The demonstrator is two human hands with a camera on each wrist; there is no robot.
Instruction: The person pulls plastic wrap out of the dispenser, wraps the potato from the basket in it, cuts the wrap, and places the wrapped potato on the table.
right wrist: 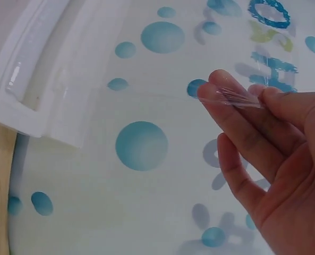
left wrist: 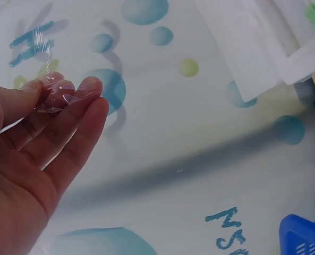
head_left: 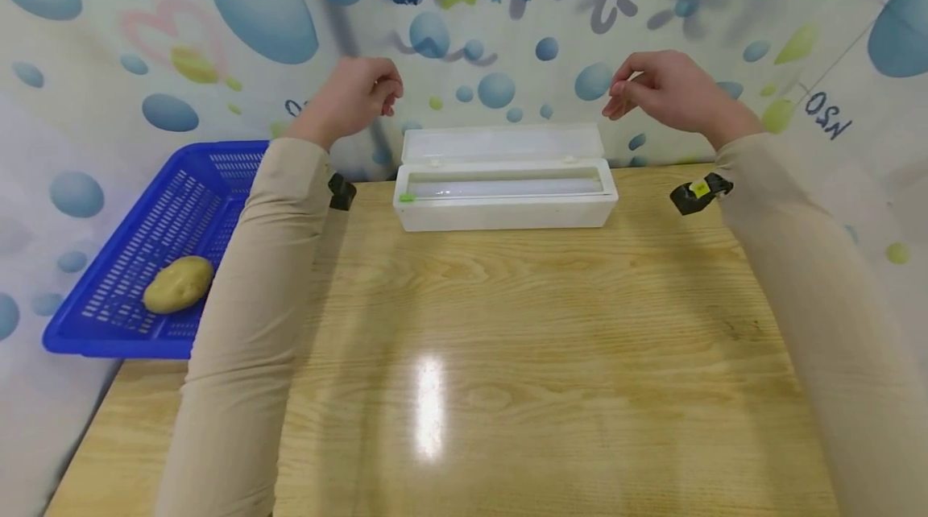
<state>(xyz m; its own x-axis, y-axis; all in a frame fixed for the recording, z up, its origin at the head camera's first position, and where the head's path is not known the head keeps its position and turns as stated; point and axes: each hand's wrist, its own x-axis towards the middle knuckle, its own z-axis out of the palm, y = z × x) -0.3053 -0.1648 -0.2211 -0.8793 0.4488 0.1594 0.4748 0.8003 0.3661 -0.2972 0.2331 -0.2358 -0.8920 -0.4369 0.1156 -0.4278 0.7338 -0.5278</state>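
Both hands are raised in front of the patterned backdrop, above the white cling film dispenser. My left hand pinches a corner of clear cling film between thumb and fingers. Opposite it, my right hand pinches the film's other side, which gathers in creases at the fingertips. Being transparent, the sheet between the hands hardly shows in the head view. The dispenser's lid is tipped back, with a film roll inside and a green slider at its left end.
To the left, a blue plastic basket holds a potato, partly behind the left sleeve. The wooden table reaches to the backdrop, close behind the dispenser. Black wrist cameras sit on both wrists.
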